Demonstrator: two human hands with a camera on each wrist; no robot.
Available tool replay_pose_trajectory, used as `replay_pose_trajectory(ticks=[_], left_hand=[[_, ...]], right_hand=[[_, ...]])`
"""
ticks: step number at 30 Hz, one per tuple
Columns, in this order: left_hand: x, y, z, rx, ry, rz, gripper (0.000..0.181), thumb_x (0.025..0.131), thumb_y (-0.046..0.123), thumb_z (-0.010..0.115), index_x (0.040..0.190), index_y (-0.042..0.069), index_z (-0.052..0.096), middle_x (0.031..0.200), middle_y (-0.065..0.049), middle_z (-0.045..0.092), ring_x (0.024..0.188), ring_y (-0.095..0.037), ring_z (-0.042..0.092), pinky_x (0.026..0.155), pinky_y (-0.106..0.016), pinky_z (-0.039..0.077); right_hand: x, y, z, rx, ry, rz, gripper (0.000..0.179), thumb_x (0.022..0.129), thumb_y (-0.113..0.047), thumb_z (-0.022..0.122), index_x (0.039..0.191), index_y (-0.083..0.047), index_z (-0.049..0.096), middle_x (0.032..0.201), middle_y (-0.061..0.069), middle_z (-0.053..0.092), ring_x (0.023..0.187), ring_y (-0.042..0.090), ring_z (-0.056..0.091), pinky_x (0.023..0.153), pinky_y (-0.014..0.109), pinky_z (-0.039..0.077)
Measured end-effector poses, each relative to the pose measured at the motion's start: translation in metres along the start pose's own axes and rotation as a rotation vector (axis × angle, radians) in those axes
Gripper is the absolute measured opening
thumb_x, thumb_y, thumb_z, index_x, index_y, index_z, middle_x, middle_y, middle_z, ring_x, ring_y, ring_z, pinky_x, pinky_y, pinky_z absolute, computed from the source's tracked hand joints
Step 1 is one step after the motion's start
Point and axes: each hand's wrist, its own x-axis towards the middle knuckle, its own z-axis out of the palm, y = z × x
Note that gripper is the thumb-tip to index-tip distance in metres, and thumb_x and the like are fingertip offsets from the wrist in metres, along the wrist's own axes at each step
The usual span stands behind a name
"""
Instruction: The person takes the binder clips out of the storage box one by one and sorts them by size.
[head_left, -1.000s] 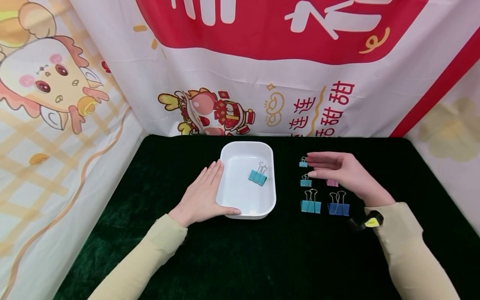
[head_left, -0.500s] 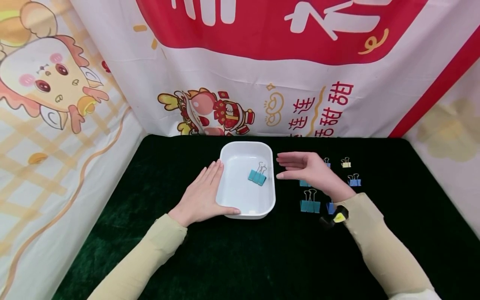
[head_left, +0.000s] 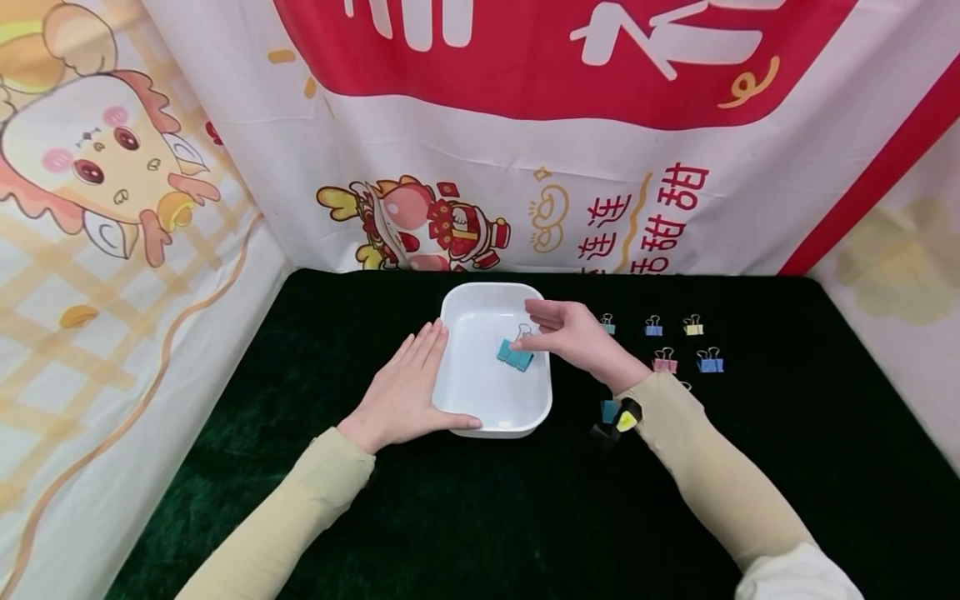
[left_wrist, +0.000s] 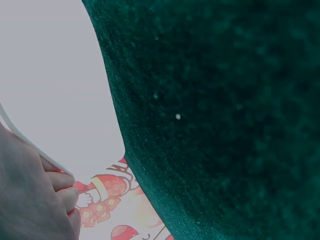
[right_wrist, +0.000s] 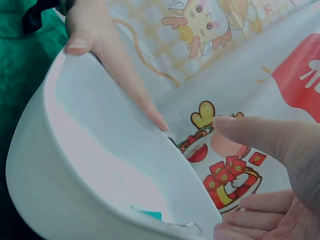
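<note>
A white plastic tray [head_left: 480, 408] stands on the dark green cloth. Inside it, toward the right wall, lies teal binder clip material [head_left: 514, 357], whether one clip or two touching I cannot tell. My left hand [head_left: 401, 392] rests against the tray's left side, fingers straight along the rim and thumb over the near left corner. Above the tray's right rim hovers my right hand [head_left: 577, 337], its thumb tip overlapping the teal clip in the head view. The right wrist view shows this thumb [right_wrist: 255, 137] and the fingers spread apart, holding nothing.
Right of the tray are small teal [head_left: 608, 324], blue [head_left: 654, 327] and yellow [head_left: 693, 326] binder clips. Nearer lie a pink clip [head_left: 664, 362] and a blue clip [head_left: 709, 362]. The right arm partly covers a larger teal clip [head_left: 609, 410] and others. Printed cloth [head_left: 480, 150] hangs behind.
My right hand has moved left from above the clip rows to the tray's right rim, uncovering small clips and covering nearer ones. The left hand and tray stay put.
</note>
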Motion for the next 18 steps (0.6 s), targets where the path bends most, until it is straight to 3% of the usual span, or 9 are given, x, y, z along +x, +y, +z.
replay_pose_trajectory(ticks=[10, 18], left_hand=[[0.001, 0.000, 0.000, 0.015, -0.006, -0.003, 0.135, 0.071, 0.093, 0.056, 0.164, 0.010, 0.002, 0.170, -0.004, -0.001, 0.154, -0.017, -0.004, 0.123, -0.038, 0.000], [0.001, -0.001, 0.000, -0.009, -0.002, 0.007, 0.134, 0.072, 0.091, 0.058, 0.164, 0.010, 0.002, 0.170, -0.003, -0.001, 0.154, -0.017, -0.003, 0.123, -0.039, 0.001]], right_hand=[[0.009, -0.008, 0.016, -0.060, -0.007, 0.057, 0.095, 0.082, -0.036, 0.087, 0.155, 0.001, 0.038, 0.159, 0.015, 0.037, 0.142, 0.033, 0.040, 0.112, 0.046, 0.039], [0.014, -0.007, 0.026, -0.124, -0.064, 0.073, 0.095, 0.080, -0.038, 0.089, 0.153, 0.001, 0.042, 0.156, 0.015, 0.043, 0.139, 0.032, 0.046, 0.109, 0.047, 0.043]])
